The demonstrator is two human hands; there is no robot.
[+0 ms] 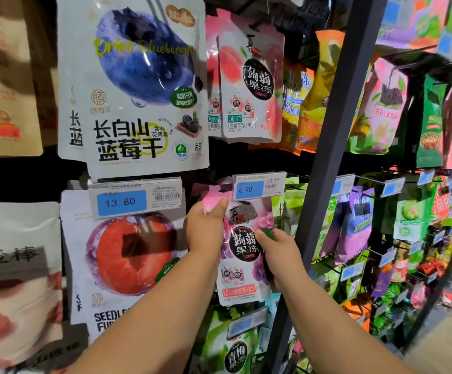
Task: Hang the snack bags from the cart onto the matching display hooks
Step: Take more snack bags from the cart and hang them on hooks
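The pink konjac jelly pouch [242, 265] is at the display, held flat against the second hook row, directly under the 4.90 price tag [258, 186]. Its top edge sits behind that tag, so the hook and the pouch's hang hole are hidden. Whether the hole is already on the hook cannot be determined.

Left hand [206, 229]: pinches the upper left corner of the pouch, with the thumb laid across the front and the remaining fingers hidden behind the film. Gripping this close to the top probably serves to steer the hang hole toward the hook.

Right hand [278, 251]: grips the right edge at mid-height, with the thumb on the printed face and the fingers wrapped behind, out of view. This lower grip likely keeps the pouch upright and stops it from swinging.

Matching check: the peach konjac jelly pouch [249, 85] on the row above carries the same black round label, and a green plum jelly pouch [233, 352] hangs below. This column appears to be the correct product family.

Adjacent stock: a dried blueberry bag [133, 85] and a plum bag [127, 255] hang to the left, the plum bag under a 13.80 price tag [135, 201]. A dark upright post [327, 157] stands just beside the right hand and limits side clearance.

The cart is not in view.
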